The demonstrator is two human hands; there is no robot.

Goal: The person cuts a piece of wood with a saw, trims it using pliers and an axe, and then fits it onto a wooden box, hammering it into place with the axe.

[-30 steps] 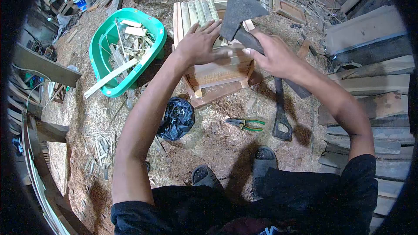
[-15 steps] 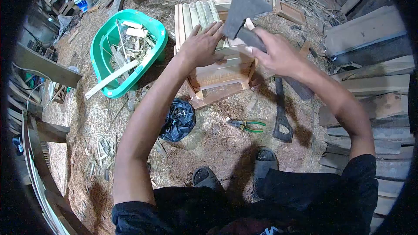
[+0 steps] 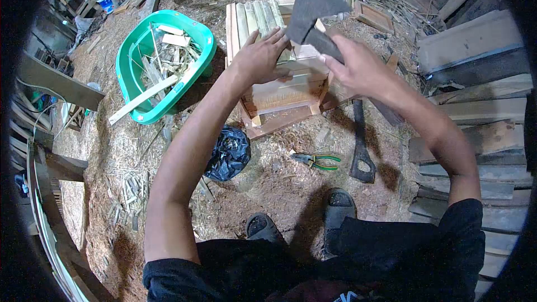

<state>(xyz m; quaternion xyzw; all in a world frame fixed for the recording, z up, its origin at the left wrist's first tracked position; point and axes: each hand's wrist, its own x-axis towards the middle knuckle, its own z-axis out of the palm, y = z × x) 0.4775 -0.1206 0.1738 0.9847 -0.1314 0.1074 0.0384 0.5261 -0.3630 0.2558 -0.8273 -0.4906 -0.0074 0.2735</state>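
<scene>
A wooden box (image 3: 285,94) with pale slats (image 3: 258,15) across its top stands on the ground ahead of me. My left hand (image 3: 262,56) lies on the slatted top with its fingers spread; anything small beneath it is hidden. Wrapped round the dark handle of a hatchet (image 3: 316,8), my right hand (image 3: 352,64) is just to the right of the left one. The broad grey blade is raised above the box's top, and part of the box is hidden behind it.
A green tub (image 3: 187,92) of wood scraps stands left of the box. Nearer me are a black plastic bag (image 3: 228,154), green-handled pliers (image 3: 316,161) and a handsaw (image 3: 362,156). Boards (image 3: 475,109) line the right side; a wooden post (image 3: 61,83) is at left.
The hatchet and my right hand have shifted very slightly, with the blade a little higher. My left hand has stayed on the box.
</scene>
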